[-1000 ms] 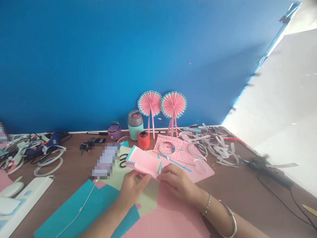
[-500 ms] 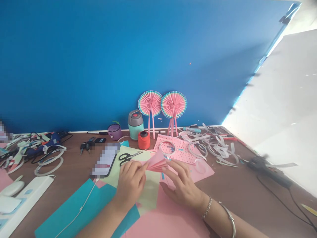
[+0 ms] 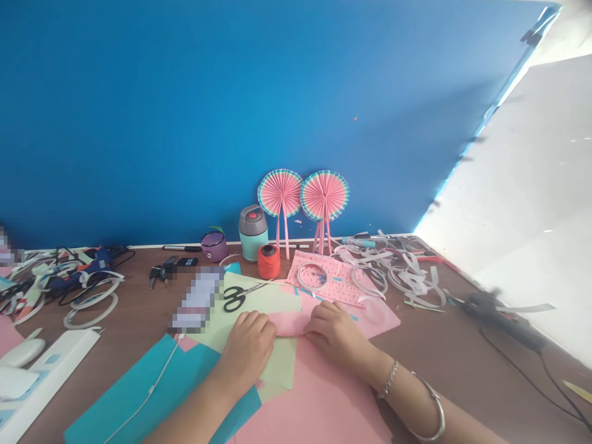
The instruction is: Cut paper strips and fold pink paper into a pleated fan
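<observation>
Your left hand (image 3: 250, 344) and right hand (image 3: 337, 333) each have the grip closed on one end of the folded pink paper (image 3: 290, 324); the undersides of the fingers are hidden. The folded pink paper sits crosswise between your hands, over the pale green sheet (image 3: 281, 364) and beside the plain pink sheet (image 3: 324, 407) on the desk (image 3: 462, 370). Beyond your left hand, the scissors (image 3: 235, 300) lie on the pale green sheet. Farther back, the red spool (image 3: 269, 264) stands beside the flask (image 3: 253, 237).
</observation>
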The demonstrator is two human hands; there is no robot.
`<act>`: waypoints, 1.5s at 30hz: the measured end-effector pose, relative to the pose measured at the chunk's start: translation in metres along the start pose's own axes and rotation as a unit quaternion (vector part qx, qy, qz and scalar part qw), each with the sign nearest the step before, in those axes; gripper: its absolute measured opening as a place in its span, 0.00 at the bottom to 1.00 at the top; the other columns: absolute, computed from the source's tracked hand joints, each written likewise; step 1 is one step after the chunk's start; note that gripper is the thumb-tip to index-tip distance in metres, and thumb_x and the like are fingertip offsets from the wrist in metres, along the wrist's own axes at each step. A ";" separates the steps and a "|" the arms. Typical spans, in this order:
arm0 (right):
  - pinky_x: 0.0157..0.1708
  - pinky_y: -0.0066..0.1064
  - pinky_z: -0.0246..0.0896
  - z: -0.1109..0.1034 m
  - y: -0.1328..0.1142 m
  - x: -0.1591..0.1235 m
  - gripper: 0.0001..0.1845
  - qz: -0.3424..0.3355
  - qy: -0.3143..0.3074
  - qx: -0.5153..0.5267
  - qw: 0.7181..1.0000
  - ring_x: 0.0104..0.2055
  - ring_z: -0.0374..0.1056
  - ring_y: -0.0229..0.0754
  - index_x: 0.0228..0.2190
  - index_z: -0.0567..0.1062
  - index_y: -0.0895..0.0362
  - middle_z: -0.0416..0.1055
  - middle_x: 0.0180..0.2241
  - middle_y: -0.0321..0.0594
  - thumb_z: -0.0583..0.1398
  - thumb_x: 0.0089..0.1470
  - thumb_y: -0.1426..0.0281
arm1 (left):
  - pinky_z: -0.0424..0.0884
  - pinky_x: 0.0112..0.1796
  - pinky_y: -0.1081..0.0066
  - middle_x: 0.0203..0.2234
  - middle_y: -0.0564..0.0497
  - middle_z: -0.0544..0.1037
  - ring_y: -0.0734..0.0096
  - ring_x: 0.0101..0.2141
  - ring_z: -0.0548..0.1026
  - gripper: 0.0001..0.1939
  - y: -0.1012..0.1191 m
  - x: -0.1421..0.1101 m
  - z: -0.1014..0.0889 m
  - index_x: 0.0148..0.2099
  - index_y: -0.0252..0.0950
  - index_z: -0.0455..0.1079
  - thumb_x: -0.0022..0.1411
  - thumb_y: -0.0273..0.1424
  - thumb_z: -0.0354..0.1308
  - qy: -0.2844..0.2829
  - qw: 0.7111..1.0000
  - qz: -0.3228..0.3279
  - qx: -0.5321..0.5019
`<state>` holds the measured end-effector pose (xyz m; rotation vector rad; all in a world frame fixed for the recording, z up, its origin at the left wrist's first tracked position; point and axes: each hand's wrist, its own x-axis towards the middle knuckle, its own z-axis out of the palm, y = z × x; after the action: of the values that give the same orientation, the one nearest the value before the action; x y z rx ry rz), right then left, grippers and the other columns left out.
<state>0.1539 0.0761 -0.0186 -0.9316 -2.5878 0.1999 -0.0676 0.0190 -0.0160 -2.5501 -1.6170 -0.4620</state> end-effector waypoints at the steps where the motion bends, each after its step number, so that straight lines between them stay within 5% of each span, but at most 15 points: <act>1: 0.34 0.34 0.50 -0.001 0.002 -0.001 0.08 -0.004 -0.006 0.010 1.000 0.34 0.59 0.42 0.30 0.76 0.53 0.69 0.29 0.39 0.57 0.56 0.76 | 0.63 0.35 0.64 0.29 0.50 0.72 0.65 0.33 0.68 0.12 -0.001 -0.001 -0.001 0.33 0.37 0.69 0.63 0.21 0.47 -0.005 1.000 -0.003 -0.005; 10: 0.37 0.35 0.58 -0.008 0.007 -0.004 0.15 0.019 -0.012 0.104 0.994 0.37 0.63 0.43 0.40 0.74 0.53 0.70 0.34 0.42 0.53 0.55 0.79 | 0.64 0.38 0.65 0.30 0.52 0.74 0.65 0.35 0.71 0.14 -0.006 -0.003 -0.017 0.36 0.41 0.73 0.63 0.23 0.47 -0.049 0.986 -0.082 -0.139; 17: 0.38 0.34 0.59 -0.009 0.006 -0.002 0.11 0.077 -0.030 0.156 0.984 0.37 0.64 0.42 0.32 0.73 0.56 0.71 0.34 0.40 0.52 0.56 0.79 | 0.66 0.39 0.65 0.31 0.52 0.75 0.64 0.36 0.72 0.09 -0.009 0.001 -0.021 0.33 0.39 0.69 0.61 0.25 0.48 -0.060 0.960 -0.162 -0.220; 29: 0.34 0.31 0.57 -0.001 0.013 0.005 0.09 0.150 -0.009 0.193 0.970 0.34 0.64 0.40 0.25 0.69 0.57 0.68 0.30 0.39 0.53 0.54 0.76 | 0.65 0.38 0.65 0.31 0.50 0.74 0.63 0.37 0.71 0.10 -0.017 0.005 -0.008 0.32 0.39 0.69 0.61 0.27 0.47 -0.018 0.961 -0.173 -0.216; 45: 0.27 0.27 0.54 0.000 0.015 0.012 0.04 0.241 -0.014 0.281 0.929 0.28 0.65 0.37 0.26 0.70 0.57 0.72 0.26 0.35 0.55 0.50 0.73 | 0.64 0.38 0.64 0.31 0.51 0.74 0.63 0.37 0.71 0.09 -0.021 0.008 -0.004 0.33 0.39 0.66 0.61 0.26 0.46 -0.042 0.966 -0.168 -0.195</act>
<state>0.1539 0.0951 -0.0192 -1.3007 -2.0740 1.0277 -0.0839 0.0344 -0.0111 -2.5806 -2.1983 -0.7812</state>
